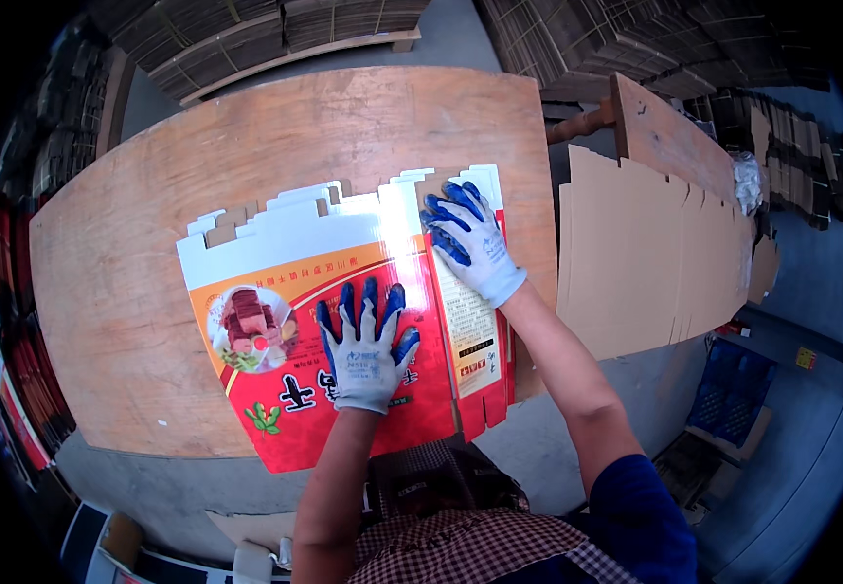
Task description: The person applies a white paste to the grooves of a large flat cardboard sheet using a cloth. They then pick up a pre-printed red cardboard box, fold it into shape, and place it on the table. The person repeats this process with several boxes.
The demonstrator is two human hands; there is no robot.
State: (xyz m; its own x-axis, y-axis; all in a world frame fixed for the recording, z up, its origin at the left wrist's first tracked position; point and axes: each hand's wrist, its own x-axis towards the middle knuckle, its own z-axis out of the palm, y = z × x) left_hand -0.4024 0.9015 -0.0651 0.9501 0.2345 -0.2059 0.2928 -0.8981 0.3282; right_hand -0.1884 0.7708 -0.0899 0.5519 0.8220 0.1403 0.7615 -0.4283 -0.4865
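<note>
Here's the flattened red, orange and white printed cardboard carton (421,302), lying across the brown wooden counter (129,292)! The left hand (365,348), in a white glove with blue-coated fingers, rests spread wide on the red panel, gripping nothing. Up at the right, the similarly gloved right hand (470,237) lies open, fingers slightly bent, palm down near the top flaps.

We see red, orange and white on the printed cardboard sheet (334,265), with black lettering and a green leaf motif. Our left glove (366,358) and right glove (477,241) are white, blue-fingered. The bench (421,117) is warm brown; our apron (470,547) is checked, our sleeve (640,516) navy.
</note>
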